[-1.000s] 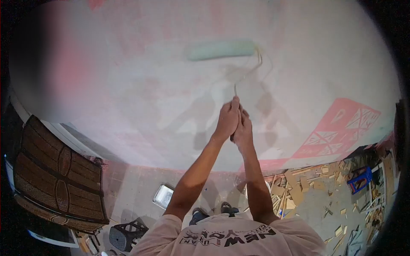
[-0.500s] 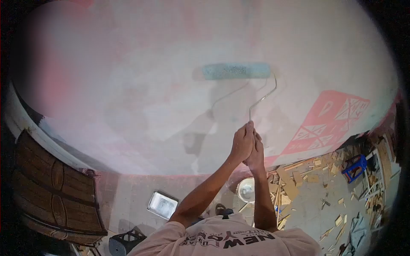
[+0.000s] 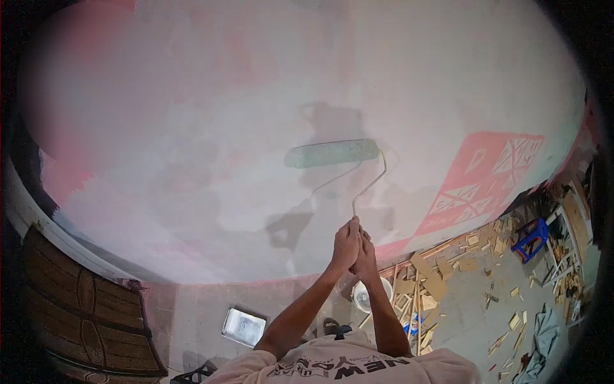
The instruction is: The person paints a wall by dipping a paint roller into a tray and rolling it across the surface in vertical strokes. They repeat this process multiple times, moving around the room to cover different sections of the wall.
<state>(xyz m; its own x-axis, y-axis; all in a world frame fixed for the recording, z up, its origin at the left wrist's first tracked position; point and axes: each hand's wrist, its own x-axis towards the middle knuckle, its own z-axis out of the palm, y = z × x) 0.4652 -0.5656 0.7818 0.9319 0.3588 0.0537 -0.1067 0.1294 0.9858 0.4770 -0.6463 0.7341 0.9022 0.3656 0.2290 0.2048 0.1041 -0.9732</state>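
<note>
Dark carved wood: a panel (image 3: 83,301) stands at the far left, below the pale wall (image 3: 192,128). Next along, a metal tray (image 3: 244,326) lies on the floor. It shines pale and flat, and whether any paint sits in it cannot be told. Up and to the right, the roller (image 3: 331,153) lies nearly level against the wall, its green sleeve on the plaster and its wire frame bending down to a handle hidden in the grip. The left hand (image 3: 345,242) and right hand (image 3: 368,256) are clasped together around that handle, arms stretched up. The stroke would likely go best with even pressure from both hands and the sleeve flat, so no edge digs a ridge. Just under the hands stands a white bucket (image 3: 372,297) — half hidden by the right forearm, contents unclear. Further right, wood scraps (image 3: 448,269) litter the floor below a red stencilled patch (image 3: 489,176), with a blue stool (image 3: 528,233) beyond
</note>
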